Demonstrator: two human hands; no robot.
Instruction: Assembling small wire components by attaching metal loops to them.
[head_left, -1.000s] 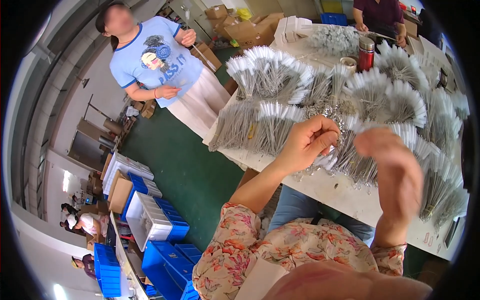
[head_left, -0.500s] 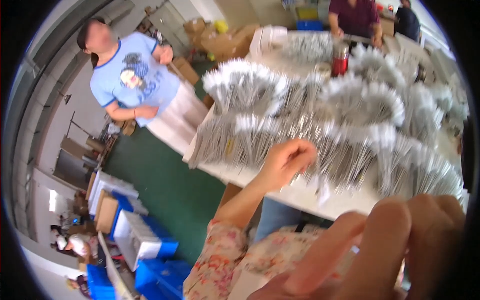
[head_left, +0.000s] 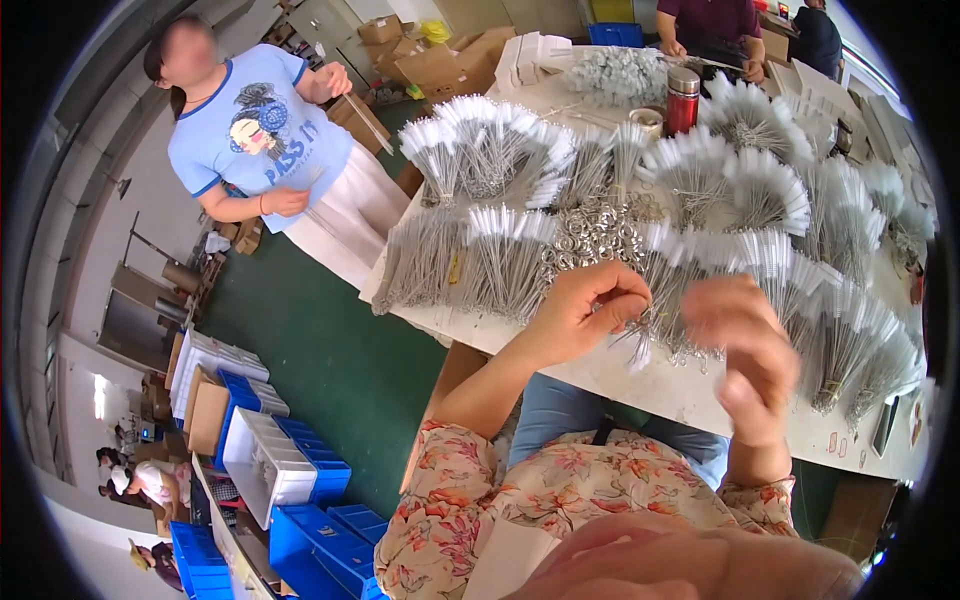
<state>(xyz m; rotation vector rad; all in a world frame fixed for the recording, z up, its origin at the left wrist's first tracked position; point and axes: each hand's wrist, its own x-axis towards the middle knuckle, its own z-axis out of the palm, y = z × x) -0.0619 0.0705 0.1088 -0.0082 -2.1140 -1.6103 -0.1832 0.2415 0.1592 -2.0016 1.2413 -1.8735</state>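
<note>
Thin wire brushes with white bristle tips lie at the near worktop edge, under both hands. Left hand: fingers pinched narrow on a wire there. Right hand: raised just beside, blurred, fingers curled; holding anything, cannot tell. Further bundles fan across the worktop. Red flask stands far back. A person in a blue shirt stands left.

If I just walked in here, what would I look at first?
Probably the table, covered almost edge to edge with bundles of thin wire brushes with white tips, fanned out like feathers. Right in front, the left hand pinches something small over the brushes while the right hand is raised beside it. A red flask stands at the far end, and blue crates sit on the green floor at lower left.
</note>
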